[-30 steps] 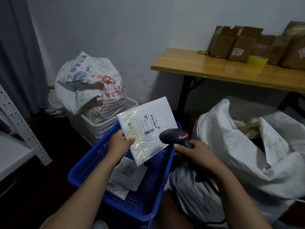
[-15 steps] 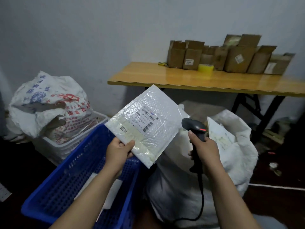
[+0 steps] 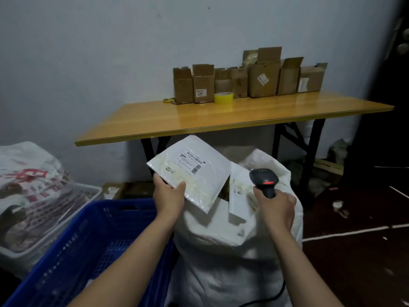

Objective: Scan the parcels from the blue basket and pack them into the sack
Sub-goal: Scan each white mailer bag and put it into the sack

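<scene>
My left hand [image 3: 169, 197] pinches a white bubble-mailer parcel [image 3: 194, 173] by its lower left corner, label side up, and holds it over the left part of the white sack's mouth. The sack [image 3: 225, 251] stands open just right of the blue basket [image 3: 84, 251]. My right hand [image 3: 276, 207] grips a black barcode scanner [image 3: 264, 180] with a red light on it, above the right side of the sack. Another white parcel [image 3: 238, 200] stands upright inside the sack. The basket's contents are mostly hidden by my left arm.
A wooden table [image 3: 199, 120] with black legs stands behind the sack, carrying several cardboard boxes [image 3: 263, 78] and a yellow tape roll [image 3: 223, 99]. At the left a white crate [image 3: 44, 235] holds a printed sack [image 3: 31, 185]. Dark floor lies to the right.
The view has swung right from the basket to the sack. My left hand has carried the parcel from above the basket to above the sack's mouth, and the scanner hand moved along.
</scene>
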